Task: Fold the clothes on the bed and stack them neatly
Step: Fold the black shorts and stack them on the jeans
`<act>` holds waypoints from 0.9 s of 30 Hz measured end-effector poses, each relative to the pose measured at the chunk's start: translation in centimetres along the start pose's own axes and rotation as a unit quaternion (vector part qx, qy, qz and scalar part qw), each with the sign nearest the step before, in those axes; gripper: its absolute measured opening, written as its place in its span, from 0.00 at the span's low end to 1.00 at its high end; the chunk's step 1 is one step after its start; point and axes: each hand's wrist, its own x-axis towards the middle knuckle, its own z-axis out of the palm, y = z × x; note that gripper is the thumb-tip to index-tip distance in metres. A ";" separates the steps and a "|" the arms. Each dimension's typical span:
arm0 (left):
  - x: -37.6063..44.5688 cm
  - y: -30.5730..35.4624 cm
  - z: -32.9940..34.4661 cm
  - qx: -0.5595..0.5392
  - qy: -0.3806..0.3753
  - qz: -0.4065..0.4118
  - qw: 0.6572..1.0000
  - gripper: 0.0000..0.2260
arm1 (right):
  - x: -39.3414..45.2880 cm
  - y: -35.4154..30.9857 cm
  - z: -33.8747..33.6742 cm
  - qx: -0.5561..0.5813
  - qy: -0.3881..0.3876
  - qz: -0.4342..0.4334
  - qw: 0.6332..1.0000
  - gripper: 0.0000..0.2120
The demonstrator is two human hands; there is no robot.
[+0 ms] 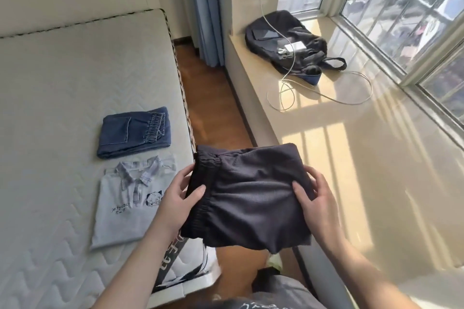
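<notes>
Fingers of both hands tucked under the folded dark grey elastic-waist shorts (247,198), only thumbs visible. Small black print on the pale blue collared polo shirt (125,204) too small to read. White quilted mattress (50,83) cut off left. Printed white bag (185,266) half hidden behind left forearm.

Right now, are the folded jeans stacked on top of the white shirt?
No, the folded jeans lie on the mattress beside the white shirt, not stacked on it.

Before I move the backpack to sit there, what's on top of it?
On the backpack: a dark phone, a white charger block and a white cable. Anything beneath it is hidden.
</notes>
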 end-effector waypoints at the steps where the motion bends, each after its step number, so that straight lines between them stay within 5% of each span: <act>1: 0.7 0.2 0.5 -0.001 0.014 -0.002 1.000 0.22 | 1.4 0.0 -0.1 -0.001 -0.010 0.000 1.000 0.17; 10: 6.0 2.2 1.4 0.003 0.103 -0.018 0.994 0.22 | 10.7 -1.5 1.5 0.004 -0.077 -0.026 0.997 0.17; 27: 19.4 4.4 -7.5 -0.052 0.156 -0.030 0.986 0.22 | 25.4 -9.2 13.9 -0.024 -0.164 -0.067 0.984 0.17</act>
